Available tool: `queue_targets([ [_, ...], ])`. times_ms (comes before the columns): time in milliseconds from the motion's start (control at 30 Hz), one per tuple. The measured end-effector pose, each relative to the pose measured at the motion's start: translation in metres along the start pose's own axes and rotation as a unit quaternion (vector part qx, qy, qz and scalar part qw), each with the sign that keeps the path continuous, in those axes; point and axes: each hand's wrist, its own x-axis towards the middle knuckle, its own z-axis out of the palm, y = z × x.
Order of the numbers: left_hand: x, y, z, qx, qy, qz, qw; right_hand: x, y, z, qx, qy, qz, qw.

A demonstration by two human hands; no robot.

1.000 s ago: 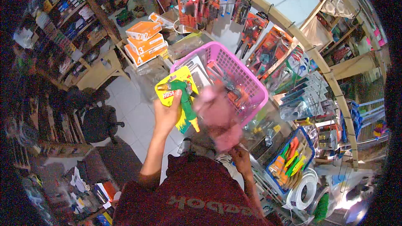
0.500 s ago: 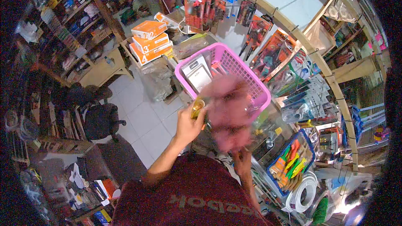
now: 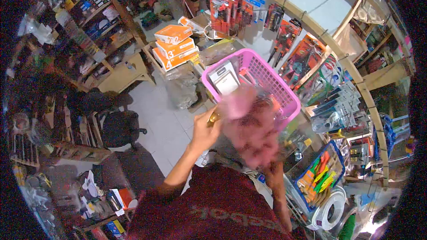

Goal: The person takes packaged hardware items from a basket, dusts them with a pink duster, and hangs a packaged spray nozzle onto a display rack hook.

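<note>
My left hand (image 3: pixel 205 130) is closed round a small, shiny brass-coloured piece (image 3: pixel 215 117) that shows between thumb and fingers; its exact kind is unclear. A pinkish-red cloth (image 3: pixel 253 133), smeared by motion, hangs just right of it, its upper end close to the piece. Behind the cloth's lower end is my right hand (image 3: pixel 272 168), its fingers mostly covered as it grips the cloth. Just beyond both hands stands a pink plastic basket (image 3: pixel 289 86) with white-and-grey packages (image 3: pixel 226 79) and red-packed goods inside. The cloth hides part of its near side.
Orange boxes (image 3: pixel 175 50) are stacked left of the basket. Tool packs (image 3: pixel 307 58) hang along a wooden frame (image 3: pixel 342 49) at right. Nearer lie a blue-edged tray (image 3: pixel 342 164) of bright-handled tools and a white hose coil (image 3: pixel 331 209). A black chair (image 3: pixel 120 129) stands at left.
The camera view has shifted, so the surroundings sit further right. The cloth has swung and changed shape between my hands. My left hand still holds the brass-coloured piece, now less exposed.
</note>
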Motion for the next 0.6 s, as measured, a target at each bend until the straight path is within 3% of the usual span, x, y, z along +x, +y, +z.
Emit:
queue_targets([
  [33,-0.003,-0.004,0.0,0.029,0.006,0.032,0.999,0.003,0.009,0.012,0.043,0.021,-0.039,0.998],
  [67,-0.005,-0.002,0.006,-0.043,0.049,-0.028,0.997,0.004,0.014,0.019,0.085,0.042,-0.076,0.993],
  [100,-0.003,0.017,0.016,-0.116,0.091,-0.088,0.985,0.006,0.011,0.014,-0.006,0.009,-0.013,1.0],
  [133,-0.001,0.028,0.022,-0.188,0.137,-0.147,0.961,0.006,0.01,0.013,0.007,0.022,0.013,1.0],
  [200,-0.008,0.022,0.022,-0.216,0.133,-0.198,0.947,0.0,0.008,0.017,0.032,0.04,0.069,0.996],
  [267,-0.014,0.006,0.026,-0.285,0.145,-0.242,0.916,-0.004,0.002,0.026,0.017,0.037,-0.048,0.998],
  [300,-0.019,0.0,0.026,-0.216,0.133,-0.191,0.948,-0.006,-0.001,0.029,0.009,0.038,-0.106,0.994],
  [333,-0.024,-0.004,0.025,-0.145,0.128,-0.14,0.971,-0.006,-0.002,0.031,0.023,0.031,-0.048,0.998],
  [400,-0.013,0.003,0.031,-0.426,0.191,-0.228,0.855,-0.003,-0.002,0.033,0.049,0.015,0.064,0.997],
  [500,-0.008,0.01,0.023,-0.471,0.195,-0.217,0.832,-0.011,0.004,0.04,0.12,0.059,-0.115,0.984],
  [567,-0.001,0.011,0.017,-0.508,0.215,-0.235,0.8,-0.013,0.007,0.039,0.1,0.033,-0.027,0.994],
  [600,0.004,0.008,0.007,-0.505,0.164,-0.233,0.815,-0.014,0.009,0.038,0.089,0.019,0.017,0.996],
])
